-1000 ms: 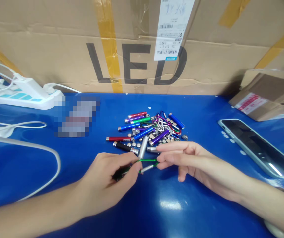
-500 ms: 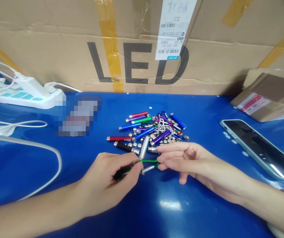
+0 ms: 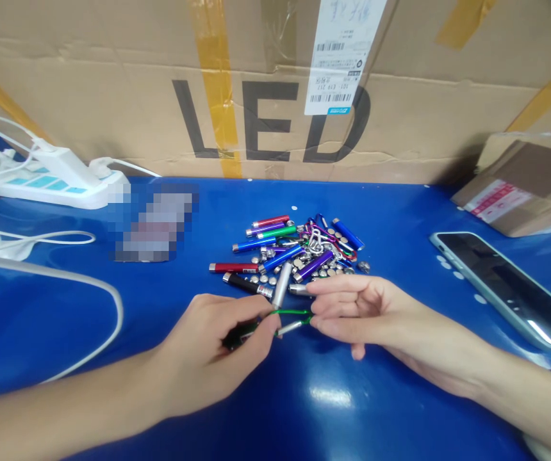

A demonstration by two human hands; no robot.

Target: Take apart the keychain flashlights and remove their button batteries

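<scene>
A green carabiner (image 3: 292, 312) with a silver gate spans the gap between my two hands. My left hand (image 3: 230, 339) is closed, thumb and forefinger pinching the carabiner's left end. Something dark, partly hidden, sits inside that palm. My right hand (image 3: 371, 317) has its thumb and fingertips pinched at the carabiner's right end, with the lower fingers loose. Just beyond them lie a silver metal tube (image 3: 282, 285) and a black tube (image 3: 246, 285) with a white label. Behind is a pile of small metal tubes, such as a purple one (image 3: 314, 266), among button cells (image 3: 263, 280).
A large cardboard box (image 3: 136, 96) stands along the back of the blue table (image 3: 333, 416). At left are a white power strip (image 3: 59, 189), cables (image 3: 116, 307) and a blurred flat item (image 3: 157, 224). A phone (image 3: 501, 282) and a small carton (image 3: 530, 186) are at right.
The view has shifted slightly, moving everything a little to the right in the picture. Both hands keep nearly the same hold on the carabiner.
</scene>
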